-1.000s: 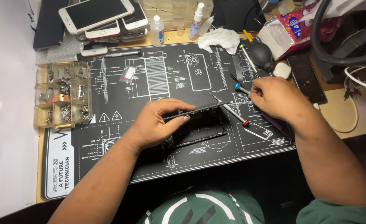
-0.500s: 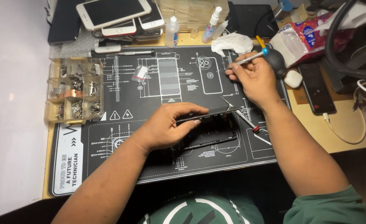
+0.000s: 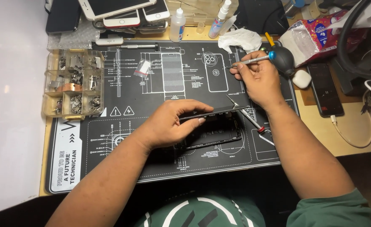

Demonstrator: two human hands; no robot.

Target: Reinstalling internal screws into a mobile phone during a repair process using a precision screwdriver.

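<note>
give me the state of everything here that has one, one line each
left hand: gripping the lifted screen panel
screen panel: raised on edge above the phone body
phone body: open, flat on the mat
right hand: holding a screwdriver
screwdriver: held off the mat
parts tray: uncovered, compartments filled

Tan wooden desk [image 3: 353, 138], white surface [image 3: 8, 126] at left, bright overhead light.
</note>
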